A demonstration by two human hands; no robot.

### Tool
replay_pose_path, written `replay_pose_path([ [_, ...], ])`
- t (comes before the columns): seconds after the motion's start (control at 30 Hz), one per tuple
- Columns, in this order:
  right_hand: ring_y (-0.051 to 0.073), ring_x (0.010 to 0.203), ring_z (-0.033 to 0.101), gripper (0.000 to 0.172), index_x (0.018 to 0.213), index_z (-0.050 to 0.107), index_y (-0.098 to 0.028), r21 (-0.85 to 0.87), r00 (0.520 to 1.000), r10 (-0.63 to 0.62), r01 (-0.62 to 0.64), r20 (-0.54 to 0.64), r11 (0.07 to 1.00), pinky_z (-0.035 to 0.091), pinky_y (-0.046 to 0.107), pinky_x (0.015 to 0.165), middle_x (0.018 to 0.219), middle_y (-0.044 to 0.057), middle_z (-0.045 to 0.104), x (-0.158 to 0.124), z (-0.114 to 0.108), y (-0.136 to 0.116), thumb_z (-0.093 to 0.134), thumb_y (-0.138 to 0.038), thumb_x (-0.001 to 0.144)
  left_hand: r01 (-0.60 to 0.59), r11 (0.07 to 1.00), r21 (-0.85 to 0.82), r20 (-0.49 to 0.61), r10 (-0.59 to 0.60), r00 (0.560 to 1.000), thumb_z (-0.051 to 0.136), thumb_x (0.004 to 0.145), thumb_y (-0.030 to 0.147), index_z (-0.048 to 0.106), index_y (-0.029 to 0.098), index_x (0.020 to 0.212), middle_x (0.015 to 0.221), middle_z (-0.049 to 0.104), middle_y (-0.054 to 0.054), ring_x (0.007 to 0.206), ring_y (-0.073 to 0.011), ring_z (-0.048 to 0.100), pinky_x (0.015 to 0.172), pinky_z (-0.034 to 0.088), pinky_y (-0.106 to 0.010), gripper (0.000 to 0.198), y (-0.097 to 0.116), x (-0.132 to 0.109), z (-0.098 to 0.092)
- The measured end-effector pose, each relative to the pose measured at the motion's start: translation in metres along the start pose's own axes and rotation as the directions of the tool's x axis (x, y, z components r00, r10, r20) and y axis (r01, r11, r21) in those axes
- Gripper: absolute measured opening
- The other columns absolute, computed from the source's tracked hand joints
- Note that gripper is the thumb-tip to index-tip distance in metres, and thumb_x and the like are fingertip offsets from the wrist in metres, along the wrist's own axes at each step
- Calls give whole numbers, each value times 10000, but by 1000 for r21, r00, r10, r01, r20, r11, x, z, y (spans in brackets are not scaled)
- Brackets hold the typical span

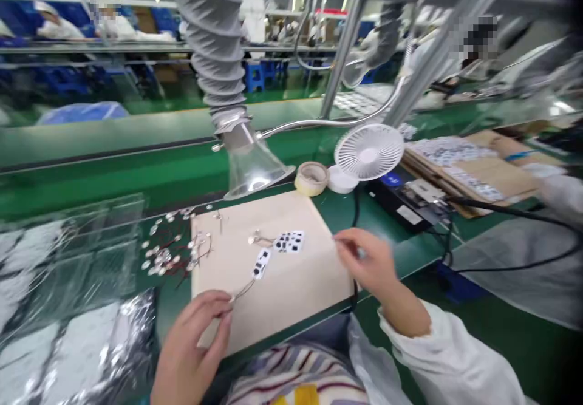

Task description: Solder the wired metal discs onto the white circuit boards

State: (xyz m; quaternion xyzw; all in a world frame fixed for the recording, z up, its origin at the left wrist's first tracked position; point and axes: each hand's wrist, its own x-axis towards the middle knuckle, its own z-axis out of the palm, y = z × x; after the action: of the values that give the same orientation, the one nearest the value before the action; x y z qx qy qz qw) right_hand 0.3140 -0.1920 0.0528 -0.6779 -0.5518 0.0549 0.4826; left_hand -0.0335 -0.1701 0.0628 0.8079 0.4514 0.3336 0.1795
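Observation:
My left hand (194,344) is at the near left edge of a beige work board (296,277); its thumb and forefinger pinch the end of a thin wire (243,289) that runs up to a small white sticker strip with black marks (261,263). A second sticker sheet (289,242) lies in the middle of the board beside a small round wired part (253,239). My right hand (368,260) hovers over the board's right edge, fingers curled and blurred; what they hold, if anything, is unclear.
Several small round wired parts (164,256) lie scattered left of the board. Clear plastic trays (68,253) sit at left. A clear extraction funnel (250,165), tape roll (311,178) and white fan (368,151) stand behind. Cardboard with label sheets (473,171) and black cables (510,211) lie right.

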Motion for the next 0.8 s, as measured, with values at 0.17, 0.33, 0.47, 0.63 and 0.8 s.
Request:
replay_pose_path([
  [0.17, 200, 976, 562, 268, 1099, 637, -204, 123, 466, -506, 636, 726, 762, 464, 332, 859, 1065, 69, 673, 16, 85, -59, 451, -115, 929, 2, 999, 34, 10, -3, 1000, 543, 890, 279, 664, 232, 848, 957, 704, -43, 892, -144, 687, 790, 568, -219, 137, 12, -5, -10],
  [0.33, 247, 1029, 525, 148, 982, 663, -167, 96, 334, -425, 681, 841, 726, 433, 378, 865, 986, 108, 641, 21, 121, -68, 552, -119, 896, 14, 998, 54, -11, -14, 1000, 543, 896, 289, 654, 231, 858, 957, 697, -40, 891, -143, 685, 789, 560, -219, 130, 3, -19, -13],
  [0.47, 199, 952, 578, 75, 867, 678, -206, 75, 360, -344, 589, 867, 805, 430, 305, 835, 875, 36, 648, 17, 113, -59, 722, -230, 811, 23, 998, 57, -15, -22, 1000, 547, 895, 302, 649, 236, 863, 962, 694, -32, 892, -138, 684, 793, 554, -211, 125, -3, -25, -15],
  [0.63, 159, 778, 603, 263, 994, 627, -197, -171, 577, -106, 405, 810, 898, 445, 261, 694, 857, 12, 643, 28, 81, -34, 751, -242, 766, 28, 999, 37, -18, -27, 999, 548, 892, 302, 657, 237, 854, 947, 693, -28, 864, -137, 684, 782, 555, -213, 132, -3, -23, -16],
  [0.8, 293, 1133, 523, 542, 1189, 562, -187, -317, 673, -3, 351, 739, 881, 406, 395, 957, 1183, 118, 580, 43, 77, -18, 783, -297, 707, 31, 999, -22, 14, -30, 999, 560, 882, 249, 663, 233, 870, 954, 690, -32, 881, -139, 674, 794, 549, -224, 104, -2, -17, -13],
])
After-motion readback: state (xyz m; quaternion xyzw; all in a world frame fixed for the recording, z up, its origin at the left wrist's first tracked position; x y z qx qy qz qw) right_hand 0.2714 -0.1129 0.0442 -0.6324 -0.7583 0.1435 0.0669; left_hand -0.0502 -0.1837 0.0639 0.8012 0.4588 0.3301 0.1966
